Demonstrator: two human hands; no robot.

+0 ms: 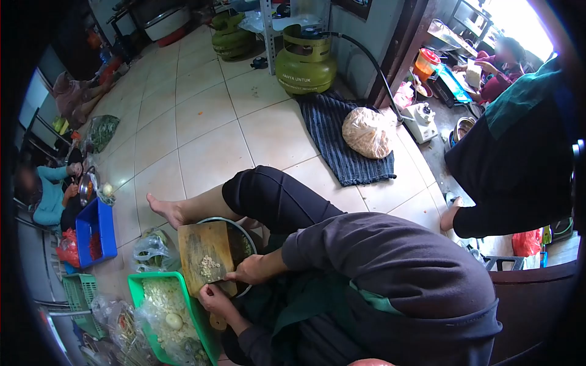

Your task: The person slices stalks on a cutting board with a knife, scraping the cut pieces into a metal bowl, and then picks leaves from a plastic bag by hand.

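Both hands at chopped pieces on board

Board lies over a basin, in front of seated person. Pale chopped pieces heaped mid-board. Right hand: fingers curled round a knife, mostly hidden, by the pieces. Left hand: fingers bent at board's edge, near the blade; can't tell if pinching anything. Green crate just beside board, holds pale cut veg. Bagged greens near, on floor.
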